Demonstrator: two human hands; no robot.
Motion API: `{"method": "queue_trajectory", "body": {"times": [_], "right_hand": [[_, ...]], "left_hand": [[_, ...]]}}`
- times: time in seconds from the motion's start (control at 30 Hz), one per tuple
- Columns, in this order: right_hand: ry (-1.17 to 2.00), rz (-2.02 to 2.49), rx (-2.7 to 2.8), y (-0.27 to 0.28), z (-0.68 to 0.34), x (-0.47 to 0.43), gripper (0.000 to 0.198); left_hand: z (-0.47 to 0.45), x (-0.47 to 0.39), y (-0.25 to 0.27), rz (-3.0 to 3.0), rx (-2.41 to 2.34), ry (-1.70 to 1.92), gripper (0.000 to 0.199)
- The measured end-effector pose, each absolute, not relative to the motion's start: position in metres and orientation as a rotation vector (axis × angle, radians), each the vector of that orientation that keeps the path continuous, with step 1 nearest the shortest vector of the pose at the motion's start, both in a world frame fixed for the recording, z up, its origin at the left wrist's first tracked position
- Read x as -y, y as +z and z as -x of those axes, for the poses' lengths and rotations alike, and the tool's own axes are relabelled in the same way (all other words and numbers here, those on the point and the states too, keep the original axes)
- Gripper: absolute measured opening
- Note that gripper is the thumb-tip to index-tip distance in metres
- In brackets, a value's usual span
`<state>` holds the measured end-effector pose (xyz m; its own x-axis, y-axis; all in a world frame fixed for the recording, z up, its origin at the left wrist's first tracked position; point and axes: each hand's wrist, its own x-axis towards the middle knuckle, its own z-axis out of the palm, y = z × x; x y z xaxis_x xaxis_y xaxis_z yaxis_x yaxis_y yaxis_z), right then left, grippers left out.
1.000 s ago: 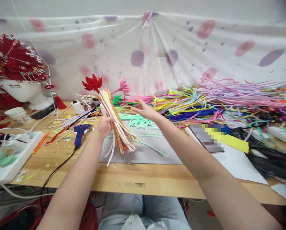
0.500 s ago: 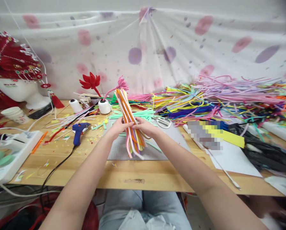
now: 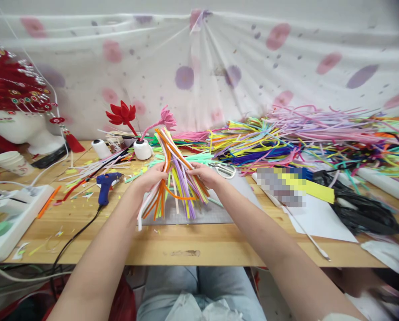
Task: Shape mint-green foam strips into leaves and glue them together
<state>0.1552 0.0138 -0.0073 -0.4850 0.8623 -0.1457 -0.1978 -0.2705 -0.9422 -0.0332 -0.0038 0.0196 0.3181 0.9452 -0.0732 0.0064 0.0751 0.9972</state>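
A bundle of multicoloured pipe cleaners (image 3: pixel 176 178) stands between my two hands, over a grey mat (image 3: pixel 246 196). Its stems cross near the top and fan out toward the bottom, in orange, purple, yellow, white and pink. My left hand (image 3: pixel 156 174) is closed on the left side of the bundle. On the right side, my right hand (image 3: pixel 206 174) grips more of the stems. Just behind the right hand lie scissors (image 3: pixel 226 170). Mint-green pipe cleaners (image 3: pixel 199 158) rest behind the bundle.
A blue glue gun (image 3: pixel 105 187) and its cable lie to the left. Red (image 3: pixel 122 115) and pink flowers (image 3: pixel 168 118) stand in white thread spools. A large heap of pipe cleaners (image 3: pixel 306 133) fills the back right. A white power strip (image 3: pixel 26 223) sits at far left.
My hands have moved apart, and the bundle has spread from a tight upright bunch into a wide fan at its lower end. The view has shifted slightly.
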Motion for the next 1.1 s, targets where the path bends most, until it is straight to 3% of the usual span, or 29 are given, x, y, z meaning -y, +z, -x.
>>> {"method": "queue_trajectory", "body": {"times": [0.3,0.5,0.67,0.8,0.97,1.1], "right_hand": [[1.912,0.816,1.281,-0.007,-0.161,-0.015,0.034],[1.924,0.722,1.300,-0.008,-0.156,-0.010,0.038],[1.951,0.728,1.305,-0.013,-0.160,-0.012,0.033],[1.945,0.713,1.294,-0.011,-0.162,-0.009,0.032],[1.787,0.799,1.469,-0.003,-0.147,0.006,0.031],[1.346,0.927,1.593,-0.007,-0.129,0.023,0.047]], "left_hand": [[0.034,0.001,0.019,-1.280,-1.047,0.990,0.027],[0.032,0.003,0.015,-1.349,-0.987,0.948,0.041],[0.031,0.002,0.016,-1.434,-1.077,0.880,0.032],[0.029,0.001,0.016,-1.470,-1.098,0.975,0.036],[0.009,-0.003,0.010,-1.257,-1.081,1.138,0.026],[-0.014,-0.009,0.017,-1.196,-1.129,1.316,0.019]]}}
